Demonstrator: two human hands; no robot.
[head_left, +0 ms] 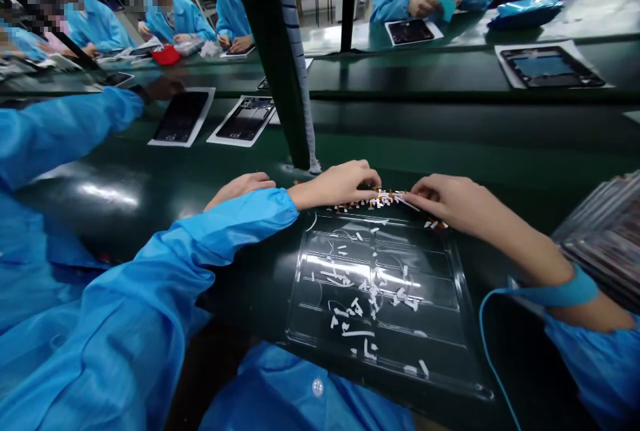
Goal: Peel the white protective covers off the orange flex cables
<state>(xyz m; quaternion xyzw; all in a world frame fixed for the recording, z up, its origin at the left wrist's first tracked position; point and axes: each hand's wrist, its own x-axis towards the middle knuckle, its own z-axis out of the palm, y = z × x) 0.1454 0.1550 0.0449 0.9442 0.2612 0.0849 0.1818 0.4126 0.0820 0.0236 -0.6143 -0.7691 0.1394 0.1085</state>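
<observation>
A pile of small white and orange-brown pieces, like short flex cables, lies on the green bench behind a clear plastic tray. My left hand reaches the pile from the left, thumb and fingertips bent together at its edge. Opposite it, my right hand has thumb and forefinger pinched at the pile's right side, by a thin white strip. What either fingertip grip holds is too small to make out. White scraps are scattered over the tray. A blue wrist strap with a cord circles my right wrist.
A dark post rises just behind the pile. A co-worker's hand shows beyond my left sleeve; another sleeve reaches in left. Tablet-like panels lie on white sheets. Stacked trays stand right. Co-workers sit opposite.
</observation>
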